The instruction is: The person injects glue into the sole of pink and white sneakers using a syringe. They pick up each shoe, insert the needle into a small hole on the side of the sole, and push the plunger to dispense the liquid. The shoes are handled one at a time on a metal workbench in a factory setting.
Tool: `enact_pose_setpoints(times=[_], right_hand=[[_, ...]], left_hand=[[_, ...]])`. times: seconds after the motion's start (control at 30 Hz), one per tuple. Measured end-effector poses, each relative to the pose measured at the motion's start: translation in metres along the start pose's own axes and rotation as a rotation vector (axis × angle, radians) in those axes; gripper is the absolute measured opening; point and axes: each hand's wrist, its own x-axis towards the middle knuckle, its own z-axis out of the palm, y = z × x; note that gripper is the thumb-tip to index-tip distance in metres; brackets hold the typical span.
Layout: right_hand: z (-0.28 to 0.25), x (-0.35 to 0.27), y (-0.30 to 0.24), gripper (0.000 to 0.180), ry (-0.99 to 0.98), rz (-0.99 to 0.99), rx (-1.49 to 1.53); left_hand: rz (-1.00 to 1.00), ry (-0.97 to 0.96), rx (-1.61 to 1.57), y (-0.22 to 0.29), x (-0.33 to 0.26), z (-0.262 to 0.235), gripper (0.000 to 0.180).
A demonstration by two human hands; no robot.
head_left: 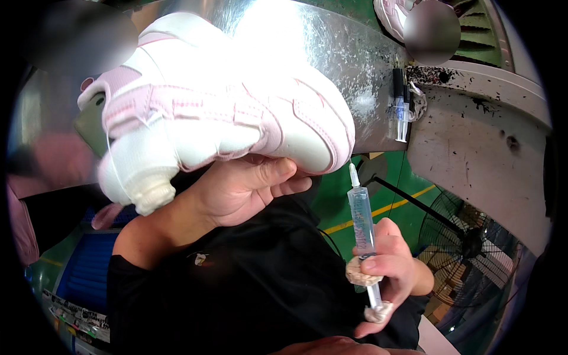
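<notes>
A white and pink sneaker (236,118) lies across the upper left with its toe to the right. My left hand (242,189) grips it from below near the toe; the thumb shows, while some fingers are hidden behind the shoe. White padding (139,163) bulges from the shoe's opening, with a thread around it. In my right hand (390,260) is a clear syringe (362,216), its needle tip up at the edge of the toe. Tape wraps the syringe's flange and the plunger's end. Whether the tip touches the shoe, I cannot tell.
A shiny metal worktop (355,71) lies behind the shoe. Near its right edge are syringe-like tubes (400,106) and a crumpled white cloth (418,102). Another pink shoe (390,16) is at the top right. A black fan (467,242) stands at the right, a blue crate (89,266) at the left.
</notes>
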Motion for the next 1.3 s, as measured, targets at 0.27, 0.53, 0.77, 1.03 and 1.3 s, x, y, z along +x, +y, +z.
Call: enact_pose_setpoints(times=[0.27,0.53,0.77,1.03,1.3], right_hand=[[0.046,0.006,0.039,0.07,0.256,-0.267,-0.221],[0.051,0.006,0.051,0.069,0.321,-0.323,-0.236],[0.035,-0.006,0.082,0.113,0.434,-0.35,-0.105],[0.032,0.061,0.102,0.112,0.33,-0.52,0.297],[0.045,0.105,0.122,0.119,0.268,-0.519,0.359]], left_hand=[[0.028,0.002,0.02,0.01,0.015,0.019,0.032],[0.092,0.048,0.021,0.006,0.025,0.022,0.032],[0.066,0.43,0.184,0.025,-0.071,0.021,0.073],[0.409,0.811,2.04,0.109,-0.137,0.023,0.046],[0.576,0.668,2.187,0.102,-0.128,0.012,0.047]])
